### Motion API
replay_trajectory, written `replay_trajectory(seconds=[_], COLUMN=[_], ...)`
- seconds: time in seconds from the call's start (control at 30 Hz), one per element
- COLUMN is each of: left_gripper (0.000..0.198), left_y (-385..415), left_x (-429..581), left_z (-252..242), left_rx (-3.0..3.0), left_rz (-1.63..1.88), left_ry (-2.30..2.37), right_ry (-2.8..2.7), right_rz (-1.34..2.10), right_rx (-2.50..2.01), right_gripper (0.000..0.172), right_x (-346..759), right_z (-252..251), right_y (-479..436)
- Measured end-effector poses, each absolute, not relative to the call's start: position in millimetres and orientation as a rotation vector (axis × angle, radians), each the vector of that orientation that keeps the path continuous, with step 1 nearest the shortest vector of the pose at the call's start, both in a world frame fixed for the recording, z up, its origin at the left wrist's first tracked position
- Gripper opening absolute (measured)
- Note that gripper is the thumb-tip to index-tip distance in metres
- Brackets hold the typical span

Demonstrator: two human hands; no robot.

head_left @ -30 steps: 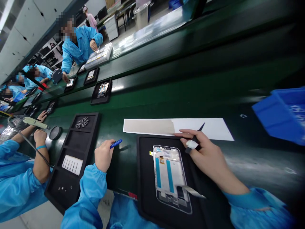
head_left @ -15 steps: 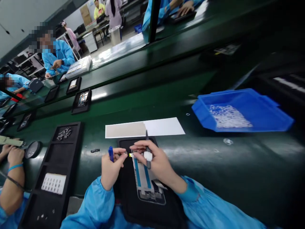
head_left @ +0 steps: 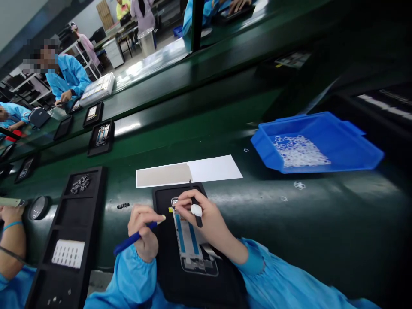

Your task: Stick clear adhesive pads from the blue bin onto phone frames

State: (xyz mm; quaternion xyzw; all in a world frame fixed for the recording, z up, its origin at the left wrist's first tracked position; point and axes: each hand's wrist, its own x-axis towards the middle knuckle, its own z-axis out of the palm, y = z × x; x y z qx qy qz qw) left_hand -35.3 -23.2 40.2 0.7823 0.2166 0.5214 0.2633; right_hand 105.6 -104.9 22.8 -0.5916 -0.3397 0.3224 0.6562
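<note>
My left hand [head_left: 144, 229] is closed round a blue pen-like stick [head_left: 135, 238] with a pale tip pointing right, toward the phone frame. My right hand [head_left: 206, 219] holds a slim black tool [head_left: 198, 221], possibly tweezers, with a white wad [head_left: 196, 210] on it. Its fingertips rest at the upper part of a phone frame [head_left: 195, 261], hiding what lies beneath them. Two blue strips run along the frame, and a small yellow tab [head_left: 170, 210] sticks out at its upper left. The frame lies in a black tray [head_left: 167, 274].
Beyond the tray lies a white-and-beige sheet [head_left: 215, 169]. A blue bin [head_left: 347, 150] with small white rings stands right. Left is a compartmented black tray [head_left: 77, 210] with small parts. A co-worker's arm [head_left: 14, 244] is at far left; black trays [head_left: 100, 137] line the bench.
My left hand has turned and drawn slightly away from the frame; the blue stick swung from upright to pointing right, its pale tip now showing. My right hand stays at the frame. The view shifted slightly.
</note>
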Motion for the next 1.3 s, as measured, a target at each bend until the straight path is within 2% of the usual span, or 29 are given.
replay_trajectory(seconds=[0.1, 0.33, 0.5, 0.63, 0.8, 0.87, 1.07, 1.3], left_gripper=[0.062, 0.06, 0.055, 0.055, 0.054, 0.049, 0.016, 0.01], left_y=[-26.1, -28.2, -27.7, -25.3, -23.9, -24.0, -26.4, -26.4], left_x=[-33.8, -34.2, -29.1, -28.5, -34.3, -36.0, -36.7, -39.0], left_z=[34.7, 27.6, 31.9, 30.6, 34.7, 41.0, 55.5, 46.9], left_rx=[2.096, 2.201, 1.892, 1.698, 1.781, 1.867, 1.749, 1.585], left_rz=[1.512, 1.384, 1.407, 1.291, 1.242, 1.174, 0.994, 0.978], left_ry=[0.506, 0.467, 0.682, 0.745, 0.683, 0.635, 0.586, 0.572], right_ry=[-0.832, -0.852, -0.805, -0.785, -0.76, -0.742, -0.636, -0.67], right_rz=[0.659, 0.677, 0.79, 0.845, 1.004, 1.051, 1.035, 0.916], right_rx=[-1.378, -1.342, -1.234, -1.229, -1.189, -1.185, -1.169, -1.178], right_gripper=[0.01, 0.011, 0.021, 0.021, 0.029, 0.031, 0.032, 0.029], right_x=[102.7, 101.5, 99.5, 100.0, 106.6, 109.3, 112.6, 112.2], right_z=[22.2, 20.6, 19.6, 17.5, 19.2, 21.7, 28.9, 33.6], right_y=[-106.7, -107.4, -106.7, -106.1, -105.2, -105.7, -108.7, -109.0])
